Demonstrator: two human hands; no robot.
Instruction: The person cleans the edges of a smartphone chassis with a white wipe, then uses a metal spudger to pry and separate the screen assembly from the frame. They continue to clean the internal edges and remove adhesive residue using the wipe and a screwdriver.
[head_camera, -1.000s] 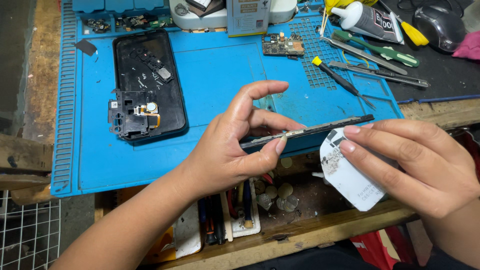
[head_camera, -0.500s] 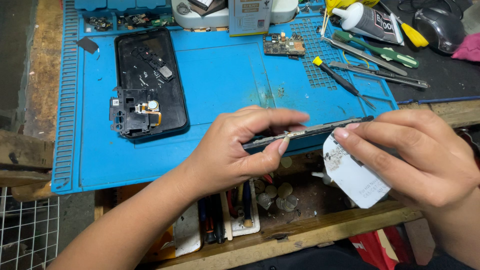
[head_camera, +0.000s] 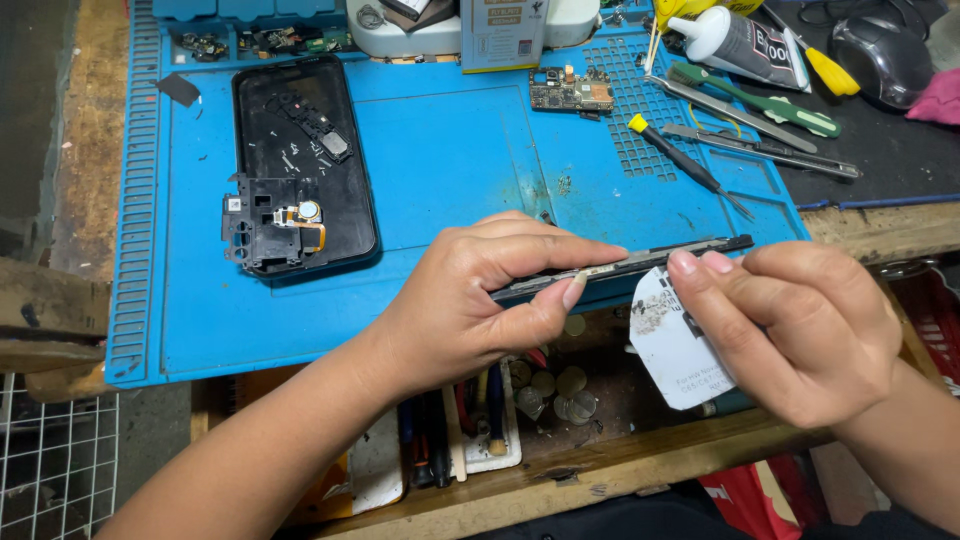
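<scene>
Our left hand (head_camera: 470, 300) now curls closed, gripping the phone frame (head_camera: 640, 263) edge-on; our right hand (head_camera: 800, 330), at 3 o'clock, keeps pinching the white card (head_camera: 675, 345).

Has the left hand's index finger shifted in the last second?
Yes. The left hand has brought its raised index finger down onto the thin dark phone part; the hand itself stays put just below the blue mat.

matt blue rubbery mat (head_camera: 450, 150), worn white, perhaps plastic, card (head_camera: 675, 345)
</scene>
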